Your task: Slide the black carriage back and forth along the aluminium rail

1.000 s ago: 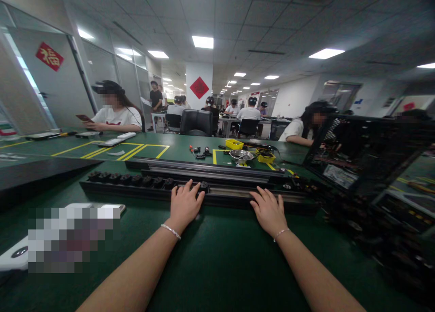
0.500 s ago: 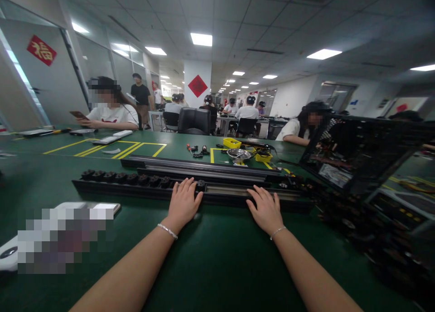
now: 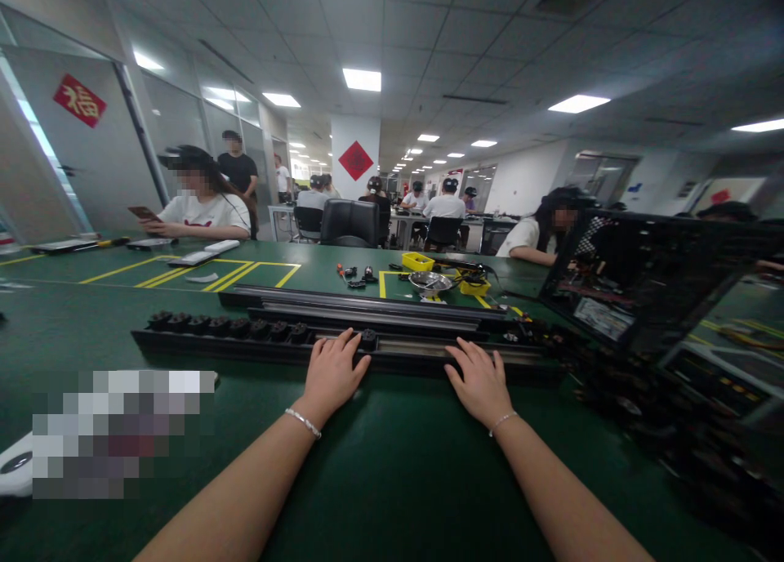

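A long black rail (image 3: 220,350) with a metallic channel lies across the green table in front of me. Several round black modules (image 3: 238,328) sit in a row along its left part. My left hand (image 3: 334,374) rests on the rail's near edge, fingers spread over the channel. One separate black module (image 3: 368,340) sits in the channel just right of its fingers. Farther right, my right hand (image 3: 483,381) lies over the same rail, fingers apart and nothing held. Behind, parallel to it, are more black rails (image 3: 361,305).
An open black case (image 3: 649,276) stands at the right, beside a dark heap of parts (image 3: 643,407). Beyond the rails are a metal bowl (image 3: 430,282) and a yellow bin (image 3: 417,261). A pixelated white object (image 3: 116,431) lies left. Other people sit across the table.
The separate module sits slightly farther right of my left hand's fingers. Both hands stay nearly still. A standing person in the background has shifted left.
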The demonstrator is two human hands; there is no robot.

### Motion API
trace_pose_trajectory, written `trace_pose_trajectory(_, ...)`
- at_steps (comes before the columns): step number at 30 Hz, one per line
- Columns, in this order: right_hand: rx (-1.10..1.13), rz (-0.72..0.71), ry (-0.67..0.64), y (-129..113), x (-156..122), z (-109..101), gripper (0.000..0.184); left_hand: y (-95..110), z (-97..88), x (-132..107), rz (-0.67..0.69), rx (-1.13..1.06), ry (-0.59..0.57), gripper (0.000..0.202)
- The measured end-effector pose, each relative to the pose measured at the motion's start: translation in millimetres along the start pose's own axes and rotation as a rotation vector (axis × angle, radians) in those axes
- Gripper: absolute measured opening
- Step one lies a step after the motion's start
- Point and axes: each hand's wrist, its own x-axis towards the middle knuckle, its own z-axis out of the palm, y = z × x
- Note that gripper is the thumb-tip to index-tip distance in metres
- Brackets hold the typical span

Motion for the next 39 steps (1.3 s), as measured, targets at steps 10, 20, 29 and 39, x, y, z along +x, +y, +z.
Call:
trace_pose_trajectory(10,0.0,-0.071,0.089,-2,-2,3,0.04,0,0.2,0,-0.002,0.006,-0.02,0.046)
trace_pose_trajectory(20,0.173,-0.298,0.059,-71,-1,0,0.046,3,-0.7,0,-0.018,-0.016,-0.011,0.045)
trace_pose_trajectory(29,0.151,-0.266,-0.02,-116,15,-2,0.035,4,-1.3,0,-0.027,-0.023,-0.018,0.046)
trace_pose_trajectory(39,0.13,-0.299,-0.041,-111,14,-4,0.038,4,2.5,-2,-0.021,-0.019,0.01,0.05)
